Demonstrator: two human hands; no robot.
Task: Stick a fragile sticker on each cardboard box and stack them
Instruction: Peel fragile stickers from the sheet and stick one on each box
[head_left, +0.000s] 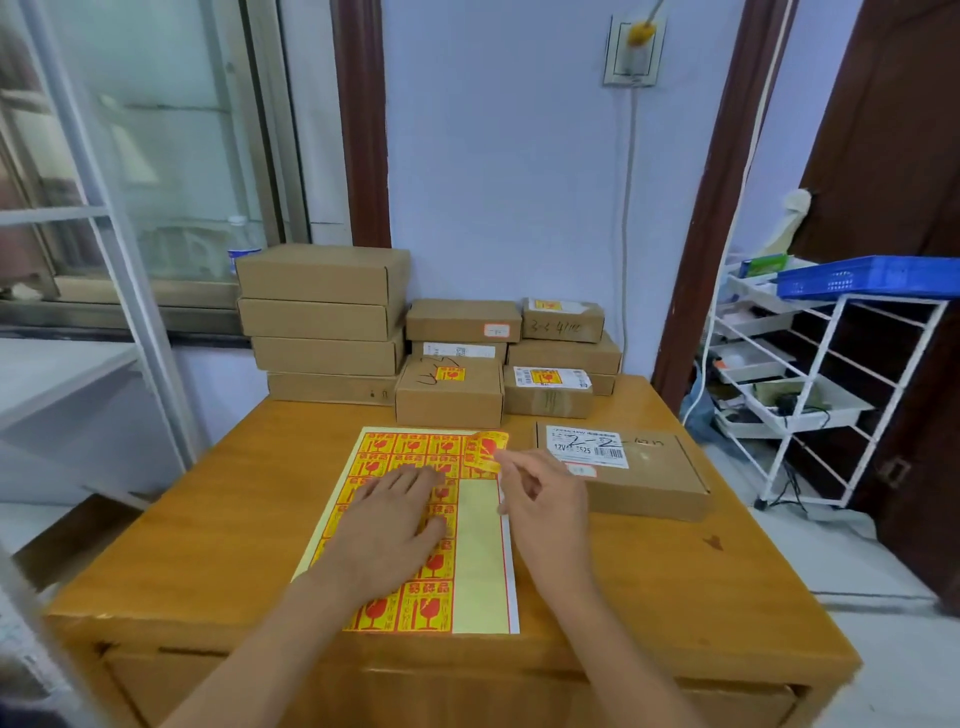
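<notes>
Yellow-and-red sticker sheet (415, 525) lies flat on the wooden table (218, 525), long axis running away from the person, left hand (395, 525) pressing it open-palmed, right hand (545, 499) pinching a curled, half-peeled sticker (485, 449) at its far right corner, beside a labelled cardboard box (644, 478)

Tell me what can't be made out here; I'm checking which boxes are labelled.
- Head view: tops of the plain stacked boxes face away; stickers unseen.
- Sticker sheet middle: covered by the left hand.
- Flat box near corner: behind the right hand.
- Label print: too small.
</notes>
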